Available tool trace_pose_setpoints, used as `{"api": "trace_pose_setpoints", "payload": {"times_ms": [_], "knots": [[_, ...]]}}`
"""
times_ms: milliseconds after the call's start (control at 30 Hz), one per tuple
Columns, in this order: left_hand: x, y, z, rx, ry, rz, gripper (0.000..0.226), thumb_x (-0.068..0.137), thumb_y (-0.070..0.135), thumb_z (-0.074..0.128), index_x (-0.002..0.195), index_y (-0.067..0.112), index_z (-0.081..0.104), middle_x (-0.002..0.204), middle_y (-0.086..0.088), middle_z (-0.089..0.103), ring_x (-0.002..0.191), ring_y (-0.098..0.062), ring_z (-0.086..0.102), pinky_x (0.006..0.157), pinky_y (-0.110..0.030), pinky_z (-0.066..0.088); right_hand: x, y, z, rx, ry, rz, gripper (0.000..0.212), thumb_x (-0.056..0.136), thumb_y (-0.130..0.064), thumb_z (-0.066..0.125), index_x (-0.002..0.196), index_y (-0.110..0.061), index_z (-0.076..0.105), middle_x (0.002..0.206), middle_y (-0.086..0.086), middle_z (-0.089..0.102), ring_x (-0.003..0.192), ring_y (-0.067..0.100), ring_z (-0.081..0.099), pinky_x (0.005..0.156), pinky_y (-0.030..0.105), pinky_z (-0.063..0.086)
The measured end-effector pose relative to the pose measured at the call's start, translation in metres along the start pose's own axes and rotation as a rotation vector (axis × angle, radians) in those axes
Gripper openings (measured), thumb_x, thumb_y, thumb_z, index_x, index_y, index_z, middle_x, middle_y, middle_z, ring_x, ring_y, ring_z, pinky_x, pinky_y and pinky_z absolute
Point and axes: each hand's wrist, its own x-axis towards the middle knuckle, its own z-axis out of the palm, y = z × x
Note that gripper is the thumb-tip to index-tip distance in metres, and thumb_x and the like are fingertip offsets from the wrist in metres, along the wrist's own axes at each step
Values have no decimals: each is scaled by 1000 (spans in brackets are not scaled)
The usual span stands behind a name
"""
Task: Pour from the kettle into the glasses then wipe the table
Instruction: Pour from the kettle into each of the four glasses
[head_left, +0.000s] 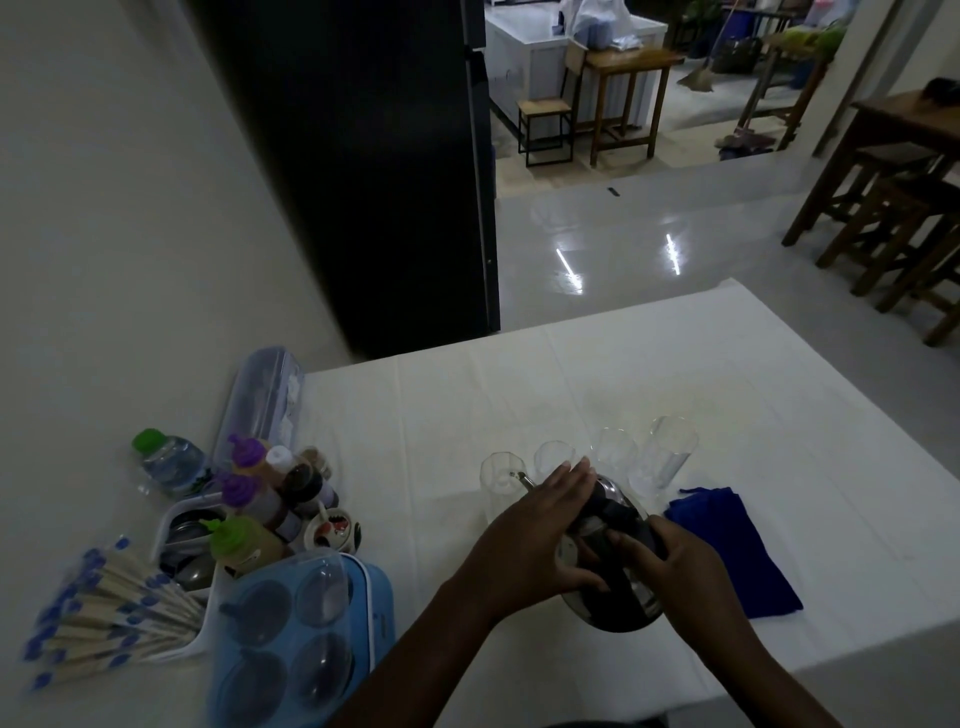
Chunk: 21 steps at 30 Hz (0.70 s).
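Note:
A shiny steel kettle (618, 603) with a dark handle is tilted towards the left, its spout (522, 479) at the rim of the leftmost glass (497, 475). My left hand (535, 535) lies flat over the kettle's lid and side. My right hand (680, 564) grips the dark handle. Several clear glasses stand in a row behind the kettle, among them a second glass (553, 458), a third glass (615, 451) and a tall glass (662, 457). A blue cloth (732, 545) lies on the white table (467, 415) to the right of the kettle.
At the table's left edge stand sauce bottles (249, 499), a water bottle (169, 462), a clear lidded box (260, 400), wrapped chopsticks (98, 613) and a blue tray with a clear cover (301, 629). A dark fridge (374, 156) stands behind, wooden stools (893, 208) far right.

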Motion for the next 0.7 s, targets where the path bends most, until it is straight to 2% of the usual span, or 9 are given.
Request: {"api": "trace_pose_setpoints", "payload": {"times_ms": [200, 433, 700], "knots": [[0, 2, 1, -12, -8, 0, 107, 74, 48, 75, 150, 28, 4, 159, 14, 0, 144, 0, -6, 114, -24, 15, -2, -3, -3, -10, 6, 11, 16, 83, -35, 63, 80, -19, 64, 70, 2, 69, 67, 13, 66, 58, 22, 50], [1, 1, 3, 5, -3, -6, 108, 73, 51, 75, 150, 30, 2, 157, 18, -3, 142, 4, -8, 111, -19, 12, -1, 0, -3, -34, 23, -2, 16, 84, -36, 62, 84, -20, 65, 72, 0, 70, 68, 10, 66, 61, 26, 54], [-1, 4, -3, -18, 1, -10, 107, 73, 47, 76, 150, 29, 5, 157, 17, 0, 142, 4, -6, 113, -19, 13, -2, -6, -5, -27, 25, -1, 11, 84, -33, 63, 77, -25, 61, 70, -2, 67, 68, 9, 65, 57, 19, 45]]}}
